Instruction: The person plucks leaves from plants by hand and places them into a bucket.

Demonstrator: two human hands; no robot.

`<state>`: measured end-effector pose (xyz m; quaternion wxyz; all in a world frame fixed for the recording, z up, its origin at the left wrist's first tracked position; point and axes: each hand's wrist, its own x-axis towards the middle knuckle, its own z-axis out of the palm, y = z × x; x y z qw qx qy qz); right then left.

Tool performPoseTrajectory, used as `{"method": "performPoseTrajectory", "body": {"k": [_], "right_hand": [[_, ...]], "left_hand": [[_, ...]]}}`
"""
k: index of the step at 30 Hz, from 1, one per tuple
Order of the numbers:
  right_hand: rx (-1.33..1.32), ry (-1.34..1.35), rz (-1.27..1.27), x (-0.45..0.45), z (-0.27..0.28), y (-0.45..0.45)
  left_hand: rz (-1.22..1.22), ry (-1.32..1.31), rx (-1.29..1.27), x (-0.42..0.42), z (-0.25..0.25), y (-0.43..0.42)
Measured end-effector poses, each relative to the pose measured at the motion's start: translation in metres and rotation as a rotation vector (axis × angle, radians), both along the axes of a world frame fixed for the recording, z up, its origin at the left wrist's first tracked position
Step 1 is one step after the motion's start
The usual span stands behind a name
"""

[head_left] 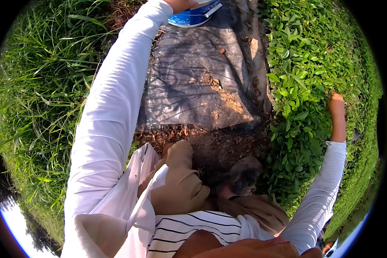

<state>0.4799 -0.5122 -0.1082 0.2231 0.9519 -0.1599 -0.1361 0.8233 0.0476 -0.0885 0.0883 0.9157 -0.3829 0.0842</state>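
Leaf-handling step, apparently: my right hand (336,102) among leaves (303,90), my left hand (181,4) beside bucket (190,19); I cannot tell either grip. Next move likely requires fingertip precision.

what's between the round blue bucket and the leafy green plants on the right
A stretch of black sheeting, then a narrow greyish strip, in the head view.
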Motion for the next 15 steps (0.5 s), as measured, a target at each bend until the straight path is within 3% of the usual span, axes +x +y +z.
{"method": "performPoseTrajectory", "body": {"k": [3, 6, 8, 11, 13, 15], "right_hand": [[0.027, -0.035, 0.036, -0.01, -0.003, 0.002], [0.169, 0.04, -0.209, -0.008, 0.006, 0.004], [1.029, -0.369, -0.612, -0.002, 0.049, 0.027], [1.299, -0.649, -0.807, 0.009, 0.07, 0.071], [1.116, -0.51, -0.785, 0.021, 0.069, 0.101], [0.859, -0.299, -0.603, 0.005, 0.016, 0.025]], "left_hand": [[-0.017, -0.017, -0.011, 0.002, -0.004, -0.003], [-0.009, 0.011, -0.023, 0.004, -0.005, -0.002], [-0.006, 0.045, -0.048, 0.006, -0.009, -0.001], [-0.002, 0.036, -0.02, 0.004, -0.011, -0.004], [-0.026, -0.013, -0.024, 0.006, -0.01, -0.012], [-0.019, -0.024, -0.019, 0.006, -0.006, -0.013]]}}
